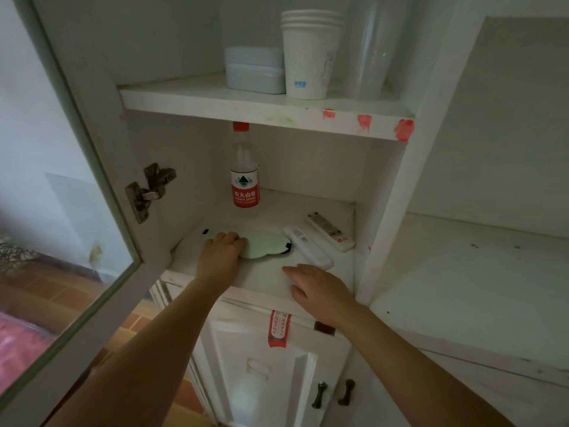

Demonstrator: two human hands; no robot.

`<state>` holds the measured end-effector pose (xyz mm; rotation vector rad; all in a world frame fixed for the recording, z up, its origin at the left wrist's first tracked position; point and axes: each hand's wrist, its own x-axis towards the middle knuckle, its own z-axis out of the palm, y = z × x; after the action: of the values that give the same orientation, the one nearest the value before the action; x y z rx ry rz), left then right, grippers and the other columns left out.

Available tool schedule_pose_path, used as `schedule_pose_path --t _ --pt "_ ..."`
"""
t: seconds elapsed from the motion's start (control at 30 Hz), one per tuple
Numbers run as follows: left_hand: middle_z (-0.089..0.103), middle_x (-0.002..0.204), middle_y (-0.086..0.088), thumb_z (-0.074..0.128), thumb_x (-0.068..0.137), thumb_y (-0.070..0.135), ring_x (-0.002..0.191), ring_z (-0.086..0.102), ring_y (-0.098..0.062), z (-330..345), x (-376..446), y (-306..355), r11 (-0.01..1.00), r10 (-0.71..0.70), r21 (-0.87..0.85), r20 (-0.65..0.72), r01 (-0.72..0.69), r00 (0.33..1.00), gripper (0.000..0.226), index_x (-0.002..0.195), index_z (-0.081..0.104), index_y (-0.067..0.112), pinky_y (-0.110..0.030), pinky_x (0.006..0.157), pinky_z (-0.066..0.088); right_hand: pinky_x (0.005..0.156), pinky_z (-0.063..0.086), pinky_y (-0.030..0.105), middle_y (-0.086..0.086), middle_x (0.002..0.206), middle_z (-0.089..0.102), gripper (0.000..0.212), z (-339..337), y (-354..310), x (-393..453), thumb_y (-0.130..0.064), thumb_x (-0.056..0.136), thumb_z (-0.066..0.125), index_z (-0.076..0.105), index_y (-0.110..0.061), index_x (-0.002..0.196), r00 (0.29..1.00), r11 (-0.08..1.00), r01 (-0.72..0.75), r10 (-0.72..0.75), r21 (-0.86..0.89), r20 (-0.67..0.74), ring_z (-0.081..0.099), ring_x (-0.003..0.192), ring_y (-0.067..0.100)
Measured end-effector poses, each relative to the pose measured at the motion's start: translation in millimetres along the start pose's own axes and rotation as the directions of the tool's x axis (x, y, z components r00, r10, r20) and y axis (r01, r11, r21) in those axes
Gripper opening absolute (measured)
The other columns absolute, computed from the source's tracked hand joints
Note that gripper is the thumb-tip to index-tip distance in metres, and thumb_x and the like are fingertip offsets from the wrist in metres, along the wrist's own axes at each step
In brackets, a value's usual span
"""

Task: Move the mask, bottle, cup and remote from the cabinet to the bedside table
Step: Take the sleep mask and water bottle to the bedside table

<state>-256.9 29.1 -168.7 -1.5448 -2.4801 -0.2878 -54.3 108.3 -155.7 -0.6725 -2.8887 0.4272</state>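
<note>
A pale green sleep mask [264, 243] lies on the lower cabinet shelf [271, 272]. My left hand [220, 254] covers its left end, fingers curled over the fabric. My right hand [317, 291] rests flat on the shelf's front edge, fingers straight, just short of a white remote [308, 246]. A second white remote with red buttons [329, 231] lies behind it to the right. A clear water bottle [244, 177] with a red label and red cap stands at the back of the shelf. A stack of white paper cups [308, 53] stands on the upper shelf [246, 103].
The glass cabinet door [70, 211] stands open at the left. A pale lidded box [255, 70] and a clear plastic sleeve [372, 47] sit beside the cups. An open white compartment [468, 272] is to the right. Lower doors with dark handles [334, 394] are beneath.
</note>
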Motion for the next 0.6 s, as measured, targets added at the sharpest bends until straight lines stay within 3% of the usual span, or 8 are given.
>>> schedule_pose_path --t 0.13,0.27,0.47,0.6 --pt "0.065 0.110 -0.017 0.059 0.081 0.001 0.101 0.056 -0.037 2 0 -4 0.997 -0.003 -0.081 -0.116 -0.007 0.993 0.028 0.108 0.065 0.005 -0.046 0.086 0.041 0.088 0.043 0.033 0.004 0.131 0.050 0.042 3 1 1 -0.024 0.095 0.037 0.036 -0.020 0.137 1.000 1.000 -0.003 0.003 0.002 -0.012 0.048 0.119 0.021" --pt "0.064 0.096 -0.019 0.066 0.074 -0.002 0.090 0.057 -0.039 -2 -3 -7 0.993 -0.062 -0.112 -0.190 0.041 0.980 0.027 0.099 0.069 0.006 -0.046 0.078 0.044 0.090 0.042 0.033 0.003 0.133 0.049 0.042 3 3 2 -0.024 0.095 0.037 0.035 -0.021 0.137 1.000 1.000 0.000 0.000 -0.007 0.011 0.047 0.120 0.019" --pt "0.059 0.121 -0.017 0.060 0.079 0.000 0.112 0.051 -0.039 -13 -8 -12 0.978 -0.133 -0.189 -0.232 0.090 0.964 0.029 0.106 0.066 0.009 -0.048 0.094 0.038 0.093 0.043 0.034 0.005 0.132 0.050 0.041 -1 2 2 -0.024 0.095 0.037 0.040 -0.016 0.135 0.998 1.000 0.007 -0.007 0.001 0.056 0.048 0.120 0.021" --pt "0.066 0.113 -0.016 0.059 0.077 -0.004 0.110 0.057 -0.038 -21 -13 -15 0.961 -0.137 -0.270 -0.267 0.063 0.954 0.030 0.103 0.068 0.007 -0.049 0.090 0.046 0.089 0.047 0.043 0.012 0.116 0.060 0.032 -15 -5 5 -0.025 0.095 0.038 0.055 -0.007 0.116 1.000 0.999 -0.011 0.011 0.031 -0.010 0.055 0.107 0.025"
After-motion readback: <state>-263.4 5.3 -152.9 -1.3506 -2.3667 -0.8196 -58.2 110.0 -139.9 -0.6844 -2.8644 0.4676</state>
